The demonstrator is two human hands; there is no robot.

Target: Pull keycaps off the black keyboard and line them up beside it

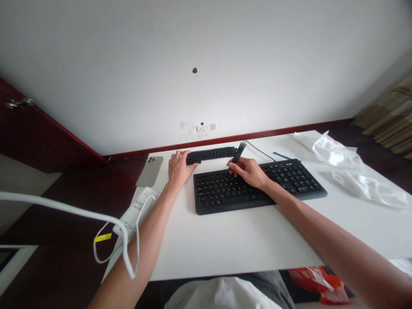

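Observation:
A full-size black keyboard (pixel 234 200) lies slightly turned on the white table. Over its upper middle keys, my right hand (pixel 249 171) is closed around a slim dark keycap puller (pixel 239 152), held upright like a pen, with thin wires at its lower end by the keys. Behind the keyboard, black keycaps (pixel 214 155) are laid together in rows, with a stepped right edge. My left hand (pixel 180 166) rests at the left end of these rows, thumb and index finger apart around the corner. Its other fingers are partly hidden.
A grey phone (pixel 150 171) and a white power strip (pixel 140 209) lie along the table's left edge. A white cable (pixel 80 212) arches in front. A blue stick (pixel 285 156) lies behind the keyboard, and clear plastic wrapping (pixel 367 186) at right.

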